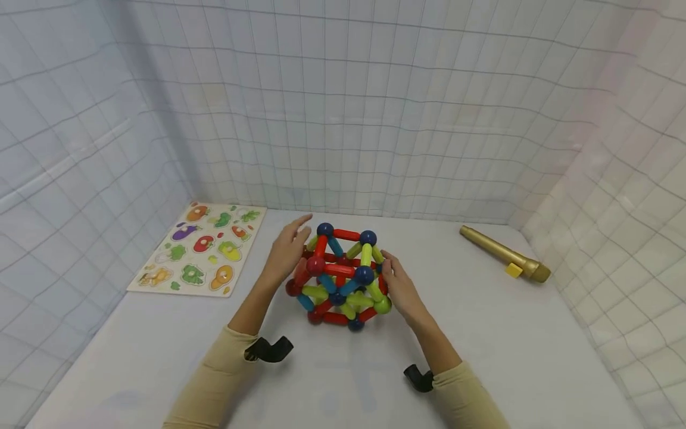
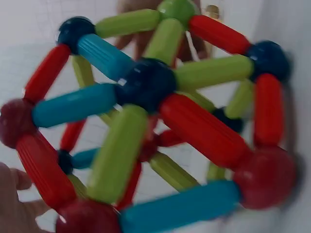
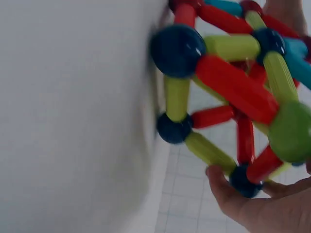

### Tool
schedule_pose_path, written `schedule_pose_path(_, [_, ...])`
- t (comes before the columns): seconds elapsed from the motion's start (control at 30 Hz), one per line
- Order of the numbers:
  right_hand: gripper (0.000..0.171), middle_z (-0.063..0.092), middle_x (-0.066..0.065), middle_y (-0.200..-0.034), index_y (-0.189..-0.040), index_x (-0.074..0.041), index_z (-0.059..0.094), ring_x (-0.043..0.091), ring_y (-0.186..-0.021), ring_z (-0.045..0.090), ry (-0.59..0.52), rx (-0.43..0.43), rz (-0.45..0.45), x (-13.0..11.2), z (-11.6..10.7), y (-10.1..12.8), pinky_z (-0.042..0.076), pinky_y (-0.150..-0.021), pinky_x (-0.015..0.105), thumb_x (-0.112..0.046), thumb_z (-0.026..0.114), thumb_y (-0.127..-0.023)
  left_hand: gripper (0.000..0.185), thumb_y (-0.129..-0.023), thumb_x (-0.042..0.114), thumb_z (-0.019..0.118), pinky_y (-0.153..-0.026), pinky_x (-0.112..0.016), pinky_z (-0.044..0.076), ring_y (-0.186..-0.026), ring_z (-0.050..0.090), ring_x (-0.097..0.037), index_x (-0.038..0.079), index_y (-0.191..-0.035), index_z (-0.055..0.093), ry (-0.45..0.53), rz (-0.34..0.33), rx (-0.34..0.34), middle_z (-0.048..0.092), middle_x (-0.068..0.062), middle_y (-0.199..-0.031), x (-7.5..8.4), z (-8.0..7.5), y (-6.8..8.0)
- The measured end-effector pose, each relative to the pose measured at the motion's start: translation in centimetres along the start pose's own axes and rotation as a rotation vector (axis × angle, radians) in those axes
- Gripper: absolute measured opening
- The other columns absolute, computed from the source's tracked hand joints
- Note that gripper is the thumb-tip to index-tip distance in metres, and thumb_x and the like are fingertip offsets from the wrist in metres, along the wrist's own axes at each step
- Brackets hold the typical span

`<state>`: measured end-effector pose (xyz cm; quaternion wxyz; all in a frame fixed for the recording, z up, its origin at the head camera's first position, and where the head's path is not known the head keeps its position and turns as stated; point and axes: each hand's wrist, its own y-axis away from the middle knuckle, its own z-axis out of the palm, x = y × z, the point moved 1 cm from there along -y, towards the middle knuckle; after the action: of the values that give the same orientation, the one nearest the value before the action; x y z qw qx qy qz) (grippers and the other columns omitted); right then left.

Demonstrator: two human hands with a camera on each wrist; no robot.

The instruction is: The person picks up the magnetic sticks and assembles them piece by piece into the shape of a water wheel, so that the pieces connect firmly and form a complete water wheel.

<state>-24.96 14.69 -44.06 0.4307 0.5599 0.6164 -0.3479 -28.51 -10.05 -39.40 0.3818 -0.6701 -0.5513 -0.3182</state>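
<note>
A white counter (image 1: 509,333) carries everything, walled on three sides by white gridded sheeting (image 1: 343,107). At its far left lies a flat wooden puzzle board (image 1: 200,249), the one holder in view; its cut-outs are filled with painted fruit and vegetable pieces in orange, purple, red and green. Far right, well apart from the hands, lies a gold tube (image 1: 501,252) with a small yellow block (image 1: 513,270) just beside it.

Mid-counter, between the two hands, stands the rod-and-ball frame (image 1: 340,277): a rounded cage of red, light-green and blue rods joined at dark-blue, dark-red and green balls, resting on its lower rods. The wrist views show it open inside, so the far rods are seen through the near ones.

The left hand (image 1: 289,249) lies against the frame's left upper side, its grip slack, fingers straight and spread. The right hand (image 1: 401,287) touches the frame's right side, fingers fairly straight against a dark-blue ball and rods, its grip not curled round any piece.
</note>
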Motion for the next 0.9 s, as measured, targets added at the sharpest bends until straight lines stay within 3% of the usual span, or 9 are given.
schedule_pose_path(0.1, [0.063,0.012,0.015,-0.163,-0.157,-0.016,0.014,0.039,-0.15,0.012,-0.04,0.011,-0.03,0.2,1.1,0.4,0.013,-0.116,0.066,-0.049,0.025,-0.104,0.057,-0.103,0.048,0.024,-0.111,-0.062,0.031,-0.14,0.036,-0.035,0.024,-0.155,0.024,0.101,0.014,-0.211,0.032,-0.013,-0.156,-2.0,1.1,0.3])
schedule_pose_path(0.17, [0.063,0.006,0.015,-0.163,-0.157,-0.016,0.011,0.038,-0.151,0.006,-0.04,0.028,-0.053,0.3,1.3,0.0,0.009,-0.116,0.066,-0.047,0.026,-0.104,0.06,-0.102,0.049,0.023,-0.111,-0.065,0.027,-0.144,0.028,-0.035,0.024,-0.156,0.017,0.146,0.027,-0.265,0.025,-0.012,-0.158,-2.6,1.8,0.5])
schedule_pose_path(0.3, [0.066,0.003,0.015,-0.164,-0.158,-0.019,0.011,0.038,-0.152,0.001,-0.007,0.021,-0.049,0.7,1.0,-1.7,0.008,-0.115,0.068,-0.05,0.029,-0.103,0.064,-0.1,0.043,0.029,-0.113,-0.07,0.017,-0.149,0.013,-0.037,0.022,-0.158,0.009,0.138,0.016,-0.236,0.006,-0.01,-0.164,-2.9,2.5,0.5])
schedule_pose_path(0.33, [0.066,0.003,0.016,-0.163,-0.158,-0.018,0.01,0.039,-0.151,0.004,-0.003,0.015,-0.051,1.0,0.9,-2.2,0.009,-0.116,0.067,-0.049,0.03,-0.103,0.065,-0.1,0.042,0.03,-0.112,-0.069,0.019,-0.148,0.014,-0.038,0.023,-0.158,0.008,0.134,0.011,-0.243,0.004,-0.01,-0.164,-3.0,2.7,0.3])
schedule_pose_path(0.53, [0.064,0.007,0.015,-0.162,-0.158,-0.018,0.008,0.037,-0.147,0.015,-0.002,-0.03,-0.048,2.1,0.0,-4.4,0.013,-0.118,0.062,-0.043,0.031,-0.103,0.066,-0.099,0.032,0.031,-0.112,-0.069,0.02,-0.149,0.011,-0.039,0.023,-0.158,0.003,0.092,-0.004,-0.239,0.001,-0.012,-0.164,-3.6,4.1,-0.4])
schedule_pose_path(0.77, [0.066,0.007,0.014,-0.163,-0.158,-0.018,0.005,0.037,-0.148,0.017,-0.014,-0.064,-0.042,2.2,-1.5,-6.0,0.014,-0.119,0.06,-0.046,0.031,-0.103,0.064,-0.101,0.036,0.031,-0.113,-0.068,0.02,-0.149,0.013,-0.039,0.022,-0.158,0.004,0.024,0.01,-0.271,0.005,-0.014,-0.163,-3.3,3.7,-1.9])
schedule_pose_path(0.83, [0.066,0.006,0.014,-0.164,-0.158,-0.02,0.005,0.038,-0.149,0.016,0.017,-0.073,-0.036,2.3,-2.4,-5.9,0.015,-0.118,0.061,-0.048,0.03,-0.103,0.063,-0.103,0.039,0.032,-0.113,-0.066,0.022,-0.148,0.019,-0.039,0.02,-0.158,0.008,-0.058,0.035,-0.279,0.012,-0.016,-0.163,-3.5,2.9,-2.2])
schedule_pose_path(0.9, [0.066,0.004,0.013,-0.164,-0.158,-0.022,0.007,0.039,-0.149,0.015,0.105,-0.065,-0.073,2.2,-3.8,-5.5,0.015,-0.117,0.063,-0.048,0.032,-0.103,0.063,-0.103,0.043,0.034,-0.115,-0.063,0.023,-0.147,0.022,-0.04,0.018,-0.157,0.014,-0.238,0.084,-0.268,0.017,-0.018,-0.162,-3.6,1.6,-2.3])
